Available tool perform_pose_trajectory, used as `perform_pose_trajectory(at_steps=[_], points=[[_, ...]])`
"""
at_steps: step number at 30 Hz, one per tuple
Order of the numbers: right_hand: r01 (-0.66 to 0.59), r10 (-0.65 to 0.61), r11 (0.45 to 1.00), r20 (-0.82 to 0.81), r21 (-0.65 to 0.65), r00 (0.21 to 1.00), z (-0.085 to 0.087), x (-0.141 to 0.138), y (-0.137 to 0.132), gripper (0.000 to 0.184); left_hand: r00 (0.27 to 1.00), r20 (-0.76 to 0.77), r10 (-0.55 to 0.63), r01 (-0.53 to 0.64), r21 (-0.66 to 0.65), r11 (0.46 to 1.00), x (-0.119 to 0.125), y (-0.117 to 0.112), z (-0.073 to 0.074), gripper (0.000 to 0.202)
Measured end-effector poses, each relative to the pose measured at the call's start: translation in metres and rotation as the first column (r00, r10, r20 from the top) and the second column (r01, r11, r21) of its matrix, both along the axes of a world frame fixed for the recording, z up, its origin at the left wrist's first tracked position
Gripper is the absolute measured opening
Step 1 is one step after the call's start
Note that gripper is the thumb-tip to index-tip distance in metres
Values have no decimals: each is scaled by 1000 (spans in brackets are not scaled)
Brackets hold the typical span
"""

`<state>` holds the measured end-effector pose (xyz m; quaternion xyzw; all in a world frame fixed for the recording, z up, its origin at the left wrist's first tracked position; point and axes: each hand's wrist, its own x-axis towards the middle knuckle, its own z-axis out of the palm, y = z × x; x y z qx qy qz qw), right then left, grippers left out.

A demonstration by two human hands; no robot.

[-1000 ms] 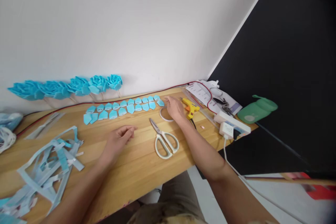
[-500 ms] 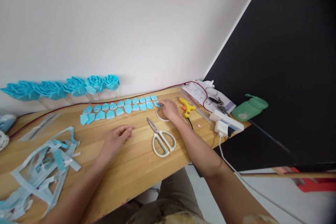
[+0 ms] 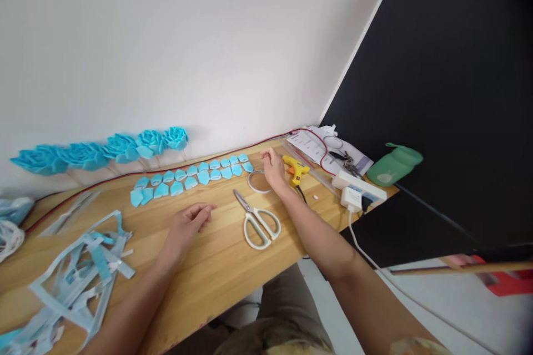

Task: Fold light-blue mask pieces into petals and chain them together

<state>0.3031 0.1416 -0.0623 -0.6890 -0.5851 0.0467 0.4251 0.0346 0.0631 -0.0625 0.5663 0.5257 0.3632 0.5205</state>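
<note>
My left hand (image 3: 187, 226) rests flat on the wooden table (image 3: 216, 272), fingers loosely stretched and holding nothing. My right hand (image 3: 273, 169) reaches further back, its fingers curled down onto the right edge of a white tape ring (image 3: 255, 183). Two rows of small blue petal pieces (image 3: 195, 173) lie just left of the ring. White-handled scissors (image 3: 258, 223) lie between my hands. A yellow glue gun (image 3: 293, 169) sits right beside my right hand.
Blue paper roses (image 3: 120, 147) lean against the wall. Cut blue and white strips (image 3: 79, 272) pile up at the left. At the right end are a white power strip (image 3: 360, 189), papers (image 3: 318, 147), keys (image 3: 346, 162) and a green pouch (image 3: 393, 166).
My right hand reached left to the end of the petal row, then drew back to the ring's right edge. My left hand stayed put. The view shifted slightly.
</note>
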Motion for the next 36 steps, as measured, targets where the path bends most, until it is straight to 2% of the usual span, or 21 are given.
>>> perform_pose_trajectory(at_steps=[5, 12, 25, 36], points=[[-32, 45, 987, -82, 154, 996, 10, -4, -9, 26, 1000, 12, -1, 0, 26, 1000, 1, 0, 0, 42], [-151, 156, 928, 11, 340, 988, 7, -10, -17, 26, 999, 20, -31, 30, 51, 998, 0, -1, 0, 44], [-131, 136, 927, 9, 352, 991, 7, -17, -16, 29, 998, 47, -37, 35, 47, 998, 2, 0, 1, 42], [-126, 134, 945, -3, 301, 991, 8, -22, -17, 29, 999, 37, -15, 14, 43, 999, 3, -1, 6, 41]])
